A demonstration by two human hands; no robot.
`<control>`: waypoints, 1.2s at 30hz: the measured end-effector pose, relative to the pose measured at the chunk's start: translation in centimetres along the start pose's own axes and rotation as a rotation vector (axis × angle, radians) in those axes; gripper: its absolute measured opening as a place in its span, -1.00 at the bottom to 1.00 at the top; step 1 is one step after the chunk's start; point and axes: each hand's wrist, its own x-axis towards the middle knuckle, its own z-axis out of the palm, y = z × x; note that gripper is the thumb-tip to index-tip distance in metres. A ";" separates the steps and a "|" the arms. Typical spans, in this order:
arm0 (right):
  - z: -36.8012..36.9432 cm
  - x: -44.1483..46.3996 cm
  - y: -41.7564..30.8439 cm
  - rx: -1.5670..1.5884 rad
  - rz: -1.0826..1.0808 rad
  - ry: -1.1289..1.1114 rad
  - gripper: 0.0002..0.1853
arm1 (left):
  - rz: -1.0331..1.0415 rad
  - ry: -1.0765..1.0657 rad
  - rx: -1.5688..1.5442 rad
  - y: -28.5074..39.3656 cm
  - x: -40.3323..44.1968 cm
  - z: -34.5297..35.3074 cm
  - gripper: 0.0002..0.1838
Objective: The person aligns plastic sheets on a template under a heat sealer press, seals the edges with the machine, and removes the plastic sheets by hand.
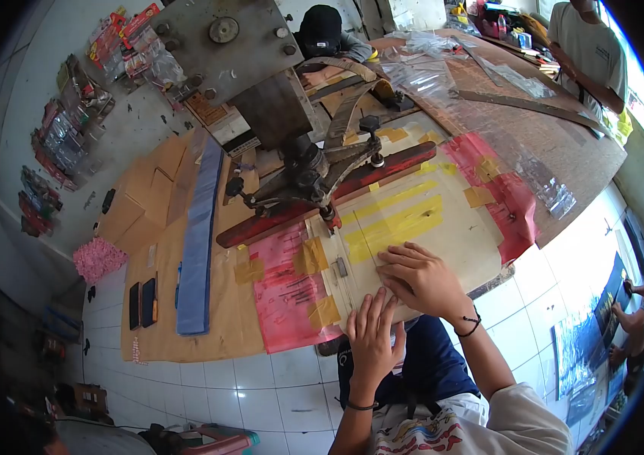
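My left hand (372, 339) lies at the near edge of a cream board (462, 235), fingers stretched out and slightly apart. Just right of it, my right hand (422, 279) rests palm down on the same board, its fingers extended below strips of yellow tape (401, 216). Neither hand grips anything that I can see. A small grey metal piece (341, 266) sits left of my fingertips. Pink-red sheets, one on the left (284, 303), are fixed to the board's sides with brown tape (325, 312). Beyond my hands, a press with a long red bar (261, 225) spans the board.
A stack of blue strips (204, 243) and two dark phones (149, 302) are on the left of the table. Clear plastic sheets (420, 76) and a long flat bar (526, 110) lie on the right-hand table. A person in a black cap (320, 34) is behind the press; others are at right.
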 end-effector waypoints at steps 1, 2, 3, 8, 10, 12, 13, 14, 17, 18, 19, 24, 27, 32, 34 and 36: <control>0.0 0.0 -0.1 -0.004 -0.001 0.001 -0.76 | 0.006 0.009 0.006 0.0 -0.1 0.1 -0.36; 0.0 0.1 -0.1 -0.008 -0.004 0.001 -0.76 | 0.011 0.020 0.012 -0.1 0.0 0.2 -0.35; 0.0 0.2 -0.1 -0.010 -0.010 0.002 -0.76 | 0.012 0.023 0.016 -0.3 0.1 0.2 -0.35; 0.1 0.0 0.0 -0.030 -0.011 0.005 -0.77 | 0.016 0.036 0.016 -0.2 0.0 0.4 -0.35; 0.0 0.0 -0.2 -0.033 -0.002 0.002 -0.77 | 0.007 0.023 0.008 -0.1 0.1 0.2 -0.35; 0.0 0.1 -0.3 -0.037 -0.005 0.007 -0.77 | 0.006 0.026 0.007 0.0 0.2 0.2 -0.35; 0.1 0.0 -0.2 -0.037 -0.008 0.011 -0.77 | 0.006 0.033 0.007 -0.1 0.0 0.4 -0.35; 0.2 0.1 -0.2 -0.038 -0.012 0.016 -0.78 | 0.008 0.040 0.008 -0.2 0.0 0.6 -0.35; 0.1 0.1 -0.3 -0.029 -0.010 0.021 -0.77 | 0.007 0.040 0.013 -0.2 0.0 0.7 -0.34; 0.1 0.1 -0.3 -0.029 -0.009 0.021 -0.78 | 0.006 0.039 0.014 -0.2 0.0 0.6 -0.34; 0.1 0.1 -0.4 -0.029 -0.008 0.021 -0.78 | 0.006 0.038 0.015 -0.2 0.0 0.6 -0.34; 0.1 0.2 -0.3 -0.035 -0.010 0.024 -0.78 | 0.005 0.041 0.012 -0.1 0.1 0.6 -0.35; 0.1 0.1 -0.3 -0.033 -0.007 0.025 -0.78 | 0.003 0.041 0.010 -0.1 0.0 0.5 -0.35; 0.1 0.1 -0.3 -0.033 -0.011 0.025 -0.78 | 0.008 0.048 0.012 -0.2 0.0 0.7 -0.35; 0.1 0.1 -0.3 -0.036 -0.011 0.023 -0.78 | 0.012 0.046 0.015 -0.2 0.1 0.7 -0.35; 0.1 0.0 -0.3 -0.035 -0.009 0.023 -0.78 | 0.017 0.042 0.018 -0.3 0.0 0.6 -0.36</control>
